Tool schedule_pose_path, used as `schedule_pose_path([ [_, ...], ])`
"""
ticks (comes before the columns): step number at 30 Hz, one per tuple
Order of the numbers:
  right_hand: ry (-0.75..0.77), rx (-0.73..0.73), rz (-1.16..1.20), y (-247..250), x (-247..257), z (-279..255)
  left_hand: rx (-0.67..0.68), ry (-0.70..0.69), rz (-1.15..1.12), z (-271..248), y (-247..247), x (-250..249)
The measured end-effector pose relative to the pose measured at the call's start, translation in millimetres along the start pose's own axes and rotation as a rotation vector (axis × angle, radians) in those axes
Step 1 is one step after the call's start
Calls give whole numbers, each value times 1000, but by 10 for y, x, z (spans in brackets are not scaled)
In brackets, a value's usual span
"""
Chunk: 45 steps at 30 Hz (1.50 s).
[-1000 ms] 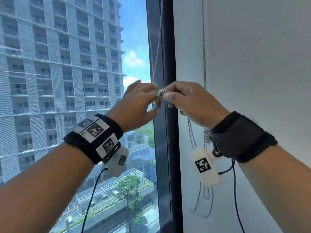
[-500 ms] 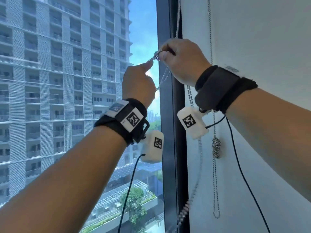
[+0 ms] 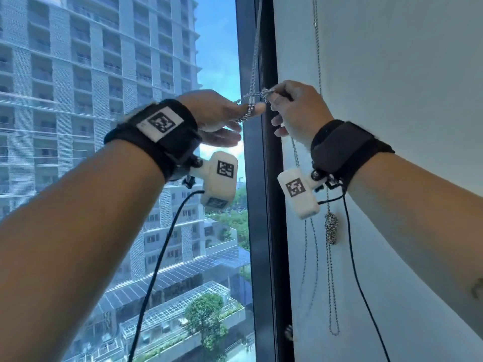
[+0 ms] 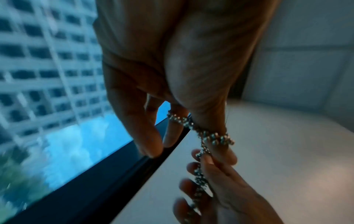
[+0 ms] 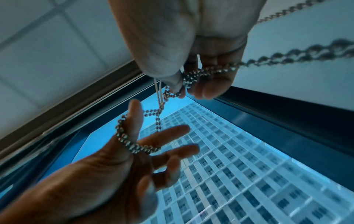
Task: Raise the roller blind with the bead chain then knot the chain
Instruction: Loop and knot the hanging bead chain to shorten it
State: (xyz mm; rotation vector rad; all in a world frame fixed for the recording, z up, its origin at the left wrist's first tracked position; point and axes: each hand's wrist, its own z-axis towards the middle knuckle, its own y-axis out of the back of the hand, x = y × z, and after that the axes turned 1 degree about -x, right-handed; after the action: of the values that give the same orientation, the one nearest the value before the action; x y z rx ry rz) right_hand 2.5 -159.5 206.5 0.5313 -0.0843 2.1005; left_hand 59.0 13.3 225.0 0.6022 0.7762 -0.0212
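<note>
Plainly, both hands (image 3: 298,113) on bead chain (image 3: 252,100)

No legible text (only markers).

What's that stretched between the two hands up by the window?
A short run of bead chain: looped around the left hand's fingers and pinched by the right hand. The head view shows it; both wrist views confirm it.

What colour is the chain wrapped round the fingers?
Shiny silver. The bead chain shows best in the right wrist view, looped round a finger of the left hand.
</note>
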Motion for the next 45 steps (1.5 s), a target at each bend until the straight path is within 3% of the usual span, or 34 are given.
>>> schedule_pose_path([
  [2,-15,14,7,-26,-51,-65,11,4,-189,0,-108,64],
  [8,-58,88,181,-134,-128,-205,54,44,-318,30,-397,320],
  [13,-82,292,176,-78,-40,-272,82,-14,-386,-42,-377,362],
  [15,-142,294,219,-73,-64,-270,20,-67,-343,-50,-411,381],
  [18,-257,318,385,-109,-74,-265,-177,-182,-134,-40,-483,425],
  [22,-82,258,199,-218,-58,-287,-384,-336,133,-27,-567,479],
  [28,-100,123,340,-190,-170,-280,-163,-316,-354,-92,-608,564],
  [31,-123,85,307,-225,-260,-356,-151,-259,-600,-129,-542,619],
  [35,-90,108,210,-279,-366,-443,-186,-236,-763,-138,-555,612],
  [39,-50,101,170,-300,-378,-457,-49,-221,-1047,-208,-613,558],
  [45,-113,158,172,-292,-439,-536,6,-132,-1039,-303,-630,667],
])
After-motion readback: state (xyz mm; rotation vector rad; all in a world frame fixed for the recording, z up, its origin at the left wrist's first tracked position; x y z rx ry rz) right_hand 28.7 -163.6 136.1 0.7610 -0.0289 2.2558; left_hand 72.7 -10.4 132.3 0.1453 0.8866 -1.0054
